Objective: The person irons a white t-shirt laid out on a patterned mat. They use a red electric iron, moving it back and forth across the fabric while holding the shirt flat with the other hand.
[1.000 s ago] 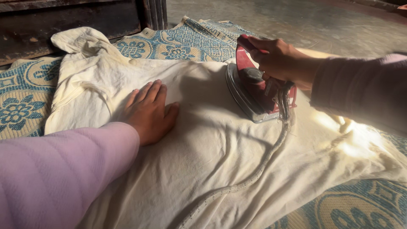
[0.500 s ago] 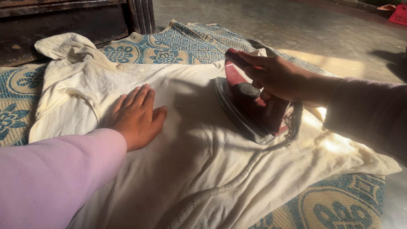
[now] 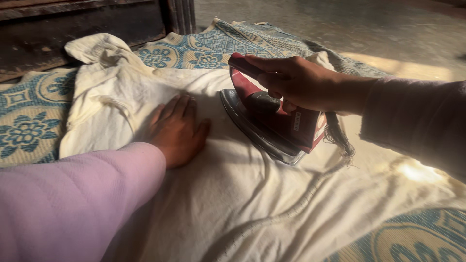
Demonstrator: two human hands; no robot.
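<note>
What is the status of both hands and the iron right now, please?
Left hand flat on cream garment. Right hand gripping red iron, soleplate tilted on cloth. Cord trails across garment; nothing between iron and left hand.

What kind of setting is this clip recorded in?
Probably a home, with ironing done at floor level: a cream garment lies on a blue patterned mat spread over a bare floor, dark wooden furniture behind it.

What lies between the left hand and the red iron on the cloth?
In the head view, only a bare strip of the cream garment separates the left hand, pressed flat, from the red iron gripped by the right hand.
</note>
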